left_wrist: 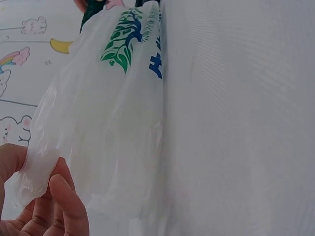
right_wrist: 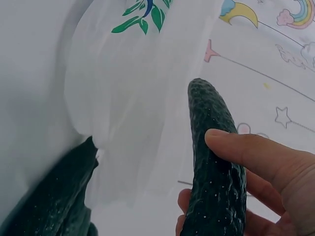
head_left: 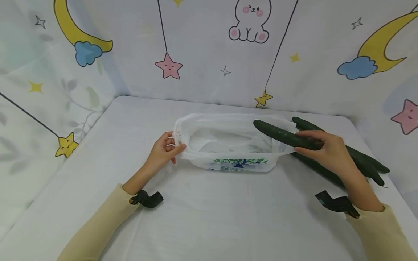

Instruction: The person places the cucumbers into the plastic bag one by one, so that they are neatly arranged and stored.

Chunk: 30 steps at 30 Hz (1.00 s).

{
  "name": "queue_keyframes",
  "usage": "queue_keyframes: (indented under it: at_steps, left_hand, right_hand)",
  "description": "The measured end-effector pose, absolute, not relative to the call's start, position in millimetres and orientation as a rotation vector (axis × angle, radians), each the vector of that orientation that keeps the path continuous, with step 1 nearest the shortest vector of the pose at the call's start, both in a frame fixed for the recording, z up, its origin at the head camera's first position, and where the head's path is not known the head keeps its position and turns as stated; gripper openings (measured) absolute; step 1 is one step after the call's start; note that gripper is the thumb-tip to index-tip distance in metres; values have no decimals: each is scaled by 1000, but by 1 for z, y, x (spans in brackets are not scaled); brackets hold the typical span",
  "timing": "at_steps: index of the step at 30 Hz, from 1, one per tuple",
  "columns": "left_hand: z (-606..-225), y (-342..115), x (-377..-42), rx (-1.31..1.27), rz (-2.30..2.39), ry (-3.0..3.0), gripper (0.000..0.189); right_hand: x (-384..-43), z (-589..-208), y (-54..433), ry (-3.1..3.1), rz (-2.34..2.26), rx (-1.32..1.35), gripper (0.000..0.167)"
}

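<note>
A white plastic bag [head_left: 209,159] with a green and blue tree print lies on the table, its mouth spread wide. At its left end my left hand [head_left: 164,146] pinches the bunched handle, which the left wrist view shows between thumb and fingers [left_wrist: 69,201]. My right hand [head_left: 326,148] grips a dark green cucumber [head_left: 277,133] between thumb and fingers. The tip of this cucumber reaches over the right side of the bag's mouth. In the right wrist view the same cucumber [right_wrist: 211,147] is held raised, beside the bag [right_wrist: 128,108].
More cucumbers [head_left: 316,168] lie on the table just right of the bag, partly under my right hand. A white cloth covers the table [head_left: 209,217]. Behind it hangs a printed curtain [head_left: 202,43] with moons and stars.
</note>
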<state>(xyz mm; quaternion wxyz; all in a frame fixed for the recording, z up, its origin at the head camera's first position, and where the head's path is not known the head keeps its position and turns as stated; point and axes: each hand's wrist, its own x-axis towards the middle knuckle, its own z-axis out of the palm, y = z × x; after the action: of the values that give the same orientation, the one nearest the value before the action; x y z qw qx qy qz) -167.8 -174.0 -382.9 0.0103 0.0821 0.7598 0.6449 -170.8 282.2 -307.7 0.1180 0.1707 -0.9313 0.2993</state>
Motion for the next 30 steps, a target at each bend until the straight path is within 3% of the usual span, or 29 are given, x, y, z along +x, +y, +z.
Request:
queue_keyframes:
  at_steps: [30]
  left_hand:
    - [-384,-172,-168,261,2020,2369,47]
  right_hand:
    - [-185,-320,234,-2719,849,768,42]
